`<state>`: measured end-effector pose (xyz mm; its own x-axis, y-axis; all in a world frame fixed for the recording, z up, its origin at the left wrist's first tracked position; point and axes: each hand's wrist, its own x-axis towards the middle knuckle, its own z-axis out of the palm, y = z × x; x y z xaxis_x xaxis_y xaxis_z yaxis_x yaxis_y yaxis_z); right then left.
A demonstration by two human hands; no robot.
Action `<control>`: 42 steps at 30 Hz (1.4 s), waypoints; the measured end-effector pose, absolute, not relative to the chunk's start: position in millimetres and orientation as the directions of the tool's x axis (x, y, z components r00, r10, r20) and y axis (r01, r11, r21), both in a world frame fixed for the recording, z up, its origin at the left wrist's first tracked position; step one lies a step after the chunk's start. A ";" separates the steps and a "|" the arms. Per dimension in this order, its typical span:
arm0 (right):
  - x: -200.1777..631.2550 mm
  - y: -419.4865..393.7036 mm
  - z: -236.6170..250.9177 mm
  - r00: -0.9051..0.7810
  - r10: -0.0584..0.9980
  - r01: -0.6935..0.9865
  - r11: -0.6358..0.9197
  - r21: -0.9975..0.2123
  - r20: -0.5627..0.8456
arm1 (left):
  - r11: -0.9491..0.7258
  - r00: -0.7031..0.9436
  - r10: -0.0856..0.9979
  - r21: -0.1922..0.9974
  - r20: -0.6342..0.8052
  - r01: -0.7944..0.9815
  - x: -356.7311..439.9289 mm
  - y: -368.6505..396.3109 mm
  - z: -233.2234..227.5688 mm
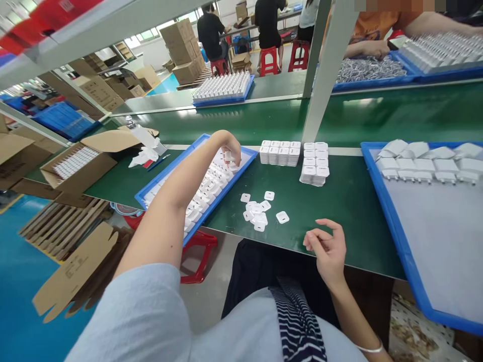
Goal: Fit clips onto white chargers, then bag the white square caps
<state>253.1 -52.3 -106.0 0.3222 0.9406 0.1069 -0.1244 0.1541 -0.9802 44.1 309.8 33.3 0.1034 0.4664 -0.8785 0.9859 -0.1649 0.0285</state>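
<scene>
"Beyond the right fingers [333,226], which items surround the work position?"

"Two blocks of stacked white square pieces, a left block [279,155] and a right block [314,163], on the green worktop [350,211]. Behind them rises a pale upright post [320,80]. Right of the same fingers lies a right-hand tray [400,241] bearing white housings [426,166]. Well left of the left fingers [236,153] is an open cardboard box [100,171] of upright pieces in rows."

"What obstructs the view?"

"The left forearm [173,191]. It crosses the left-hand tray [222,196] and hides part of its contents."

"Specify materials and shapes."

"Both trays: raised blue rims. Stacked pieces: flat faces, rounded corners. Loose white plates [259,217]: thin, square, slotted, partly overlapping, between the two sets of fingers. White plug-shaped parts [211,186]: arranged closely in the tray below and to the near side of the left fingers."

"Report the fingers."

"Left hand [231,143]: fingers bent downward at a white part at the tray's far right end; whether they grip it cannot be told. Right hand [331,249]: fingers loosely curled, index extended, thumb apart from it, near the worktop's front edge."
</scene>
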 end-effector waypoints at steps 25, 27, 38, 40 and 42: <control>254.7 -44.5 -104.5 0.325 0.946 -0.110 0.044 -0.993 0.006 | -0.046 0.025 0.620 -0.004 -0.785 0.999 7.7 298.4 48.5; 254.8 -44.4 -105.2 0.320 0.947 -0.098 0.042 -0.994 0.008 | -0.055 0.021 0.612 -0.016 -0.791 0.998 11.2 296.1 47.8; 255.5 -42.3 -108.8 0.297 0.955 -0.102 0.051 -0.994 0.019 | -0.078 -0.001 0.645 -0.067 -0.764 0.995 20.2 285.4 50.9; 253.8 -41.2 -109.6 0.300 0.954 -0.116 0.062 -0.991 0.024 | -0.110 0.016 0.660 -0.076 -0.751 0.991 21.0 278.4 53.3; 252.8 -42.3 -107.6 0.300 0.954 -0.153 0.069 -0.986 0.020 | -0.178 0.070 0.673 -0.069 -0.737 0.982 24.7 266.6 58.6</control>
